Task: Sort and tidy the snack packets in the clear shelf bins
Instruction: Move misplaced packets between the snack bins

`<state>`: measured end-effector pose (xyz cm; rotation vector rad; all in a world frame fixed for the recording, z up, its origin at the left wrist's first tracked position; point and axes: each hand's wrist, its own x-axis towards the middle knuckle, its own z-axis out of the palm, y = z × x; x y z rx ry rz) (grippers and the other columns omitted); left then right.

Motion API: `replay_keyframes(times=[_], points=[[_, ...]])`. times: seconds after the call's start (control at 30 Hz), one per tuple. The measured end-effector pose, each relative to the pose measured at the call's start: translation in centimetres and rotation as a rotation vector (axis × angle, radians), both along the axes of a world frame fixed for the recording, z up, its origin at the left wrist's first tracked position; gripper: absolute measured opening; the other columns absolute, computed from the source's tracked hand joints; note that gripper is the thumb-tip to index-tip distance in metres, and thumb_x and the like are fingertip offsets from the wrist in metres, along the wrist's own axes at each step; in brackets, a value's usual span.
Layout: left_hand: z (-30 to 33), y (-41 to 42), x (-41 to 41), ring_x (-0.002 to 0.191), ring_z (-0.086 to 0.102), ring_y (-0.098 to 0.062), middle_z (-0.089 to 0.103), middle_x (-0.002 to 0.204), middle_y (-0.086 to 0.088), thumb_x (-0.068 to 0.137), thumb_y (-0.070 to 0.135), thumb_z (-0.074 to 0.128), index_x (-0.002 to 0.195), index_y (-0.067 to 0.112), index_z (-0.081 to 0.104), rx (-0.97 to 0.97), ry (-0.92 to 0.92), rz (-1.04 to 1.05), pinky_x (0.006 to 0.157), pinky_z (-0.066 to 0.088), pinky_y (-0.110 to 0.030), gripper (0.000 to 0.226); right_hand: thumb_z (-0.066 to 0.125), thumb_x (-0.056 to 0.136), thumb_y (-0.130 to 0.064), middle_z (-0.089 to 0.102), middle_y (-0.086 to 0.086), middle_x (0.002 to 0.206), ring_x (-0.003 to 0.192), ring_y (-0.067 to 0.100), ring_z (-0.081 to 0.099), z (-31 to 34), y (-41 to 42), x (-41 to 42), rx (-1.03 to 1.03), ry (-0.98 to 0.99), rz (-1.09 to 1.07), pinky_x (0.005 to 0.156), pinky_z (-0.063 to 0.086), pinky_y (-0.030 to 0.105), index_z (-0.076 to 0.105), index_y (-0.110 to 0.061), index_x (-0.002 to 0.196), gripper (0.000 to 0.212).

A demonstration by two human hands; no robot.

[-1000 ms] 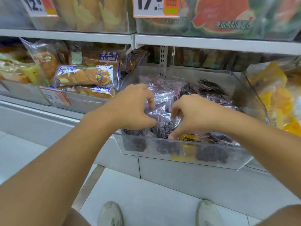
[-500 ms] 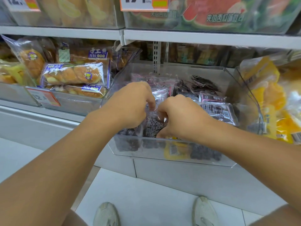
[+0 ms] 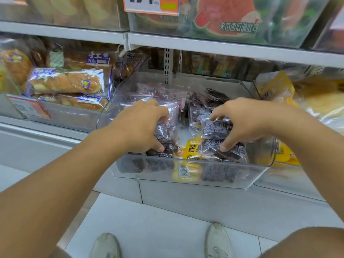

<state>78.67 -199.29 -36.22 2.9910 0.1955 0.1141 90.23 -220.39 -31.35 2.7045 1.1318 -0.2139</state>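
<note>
Two shelves [image 3: 232, 48] are seen, and on the lower one a clear bin [image 3: 186, 174] is set at the centre of the view. Dark snack packets [image 3: 197, 112] are heaped inside it. At nine o'clock of the bin, bread packs [image 3: 68, 82] are stacked in a neighbouring bin. A stack of dark packets [image 3: 165, 135] is gripped at the bin's left by the left hand [image 3: 137, 125], its fingers curled round them. At three o'clock of that, another dark packet [image 3: 216, 129] is pinched by the right hand [image 3: 245, 121], fingers curled over its top and thumb under. A yellow packet [image 3: 191, 148] lies between the two, at the front wall.
</note>
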Motion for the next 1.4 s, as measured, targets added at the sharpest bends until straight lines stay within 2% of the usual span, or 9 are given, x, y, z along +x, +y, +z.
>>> replay_keyframes(times=[0.3,0.47,0.6,0.77,0.83,0.9,0.97,1.17,1.4], points=[[-0.2,0.1,-0.4,0.117,0.051,-0.02,0.054,0.126,0.008,0.057,0.041,0.096,0.124,0.031,0.06,-0.143,-0.046,0.045,0.098,0.048,-0.044,0.077,0.063,0.079,-0.02,0.069,-0.004,0.079,0.072,0.013,0.063,-0.3,0.2,0.0,0.237,0.098,0.094,0.065,0.055,0.034,0.068,-0.028,0.1,0.023],[0.1,0.7,-1.2,0.121,0.049,-0.015,0.048,0.133,0.009,0.067,0.024,0.091,0.139,0.029,0.05,-0.142,-0.018,-0.035,0.094,0.046,-0.03,0.083,0.046,0.055,0.002,0.067,0.026,0.088,0.073,0.044,0.064,0.2,1.6,-0.7,1.045,0.779,-0.055,0.056,0.046,0.034,0.067,0.0,0.102,0.052],[-0.1,2.0,-1.8,0.097,0.063,-0.019,0.057,0.119,0.008,0.063,0.018,0.091,0.119,0.033,0.051,-0.277,-0.102,0.011,0.08,0.056,-0.041,0.071,0.043,0.069,0.018,0.067,0.023,0.097,0.091,0.029,0.063,-2.4,3.8,-3.3,1.079,1.226,0.036,0.071,0.054,0.034,0.063,0.002,0.113,0.051],[-0.5,3.0,-2.2,0.09,0.053,-0.011,0.052,0.104,0.012,0.058,0.027,0.093,0.095,0.029,0.056,-0.242,-0.178,0.001,0.073,0.041,-0.029,0.052,0.064,0.081,0.015,0.071,0.026,0.102,0.092,0.046,0.065,-5.3,4.4,-3.9,0.805,0.858,0.193,0.084,0.054,0.055,0.074,-0.008,0.109,0.037],[-0.6,3.3,-2.3,0.102,0.051,-0.012,0.052,0.111,0.011,0.06,0.025,0.089,0.093,0.031,0.058,-0.233,-0.17,-0.032,0.084,0.042,-0.03,0.045,0.072,0.083,-0.001,0.068,0.029,0.087,0.07,0.041,0.062,-5.2,4.2,-3.6,0.727,0.739,0.191,0.066,0.055,0.046,0.071,0.0,0.097,0.014],[-0.4,3.3,-2.5,0.108,0.051,-0.012,0.052,0.118,0.011,0.062,0.022,0.086,0.095,0.033,0.058,-0.237,-0.154,-0.058,0.092,0.045,-0.034,0.044,0.077,0.085,-0.023,0.053,0.033,0.073,0.053,0.027,0.046,-4.7,4.0,-3.5,0.694,0.649,0.193,0.051,0.043,0.031,0.062,0.01,0.091,0.037],[-0.1,3.3,-2.7,0.114,0.053,-0.017,0.051,0.127,0.008,0.065,0.017,0.084,0.102,0.033,0.056,-0.247,-0.118,-0.068,0.095,0.047,-0.038,0.049,0.076,0.086,-0.037,0.048,0.027,0.065,0.047,0.022,0.05,-4.4,4.0,-3.8,0.719,0.639,0.165,0.049,0.051,0.032,0.06,0.011,0.085,0.051],[1.0,3.6,-3.6,0.14,0.038,-0.007,0.039,0.15,0.015,0.057,0.026,0.069,0.099,0.039,0.054,-0.496,0.054,-0.079,0.109,0.038,-0.037,0.047,0.077,0.084,-0.04,0.061,0.019,0.071,0.058,0.013,0.049,-5.8,5.4,-4.4,0.671,0.457,0.217,0.068,0.057,0.04,0.07,-0.005,0.076,0.036],[0.9,3.2,-3.2,0.145,0.029,-0.006,0.029,0.156,0.015,0.078,0.004,0.071,0.11,0.034,0.056,-0.447,0.149,-0.146,0.111,0.031,-0.033,0.046,0.081,0.081,-0.037,0.044,-0.002,0.045,0.05,0.014,0.037,-7.3,6.4,-5.9,0.745,0.324,0.192,0.05,0.032,0.022,0.057,-0.018,0.052,0.042]])
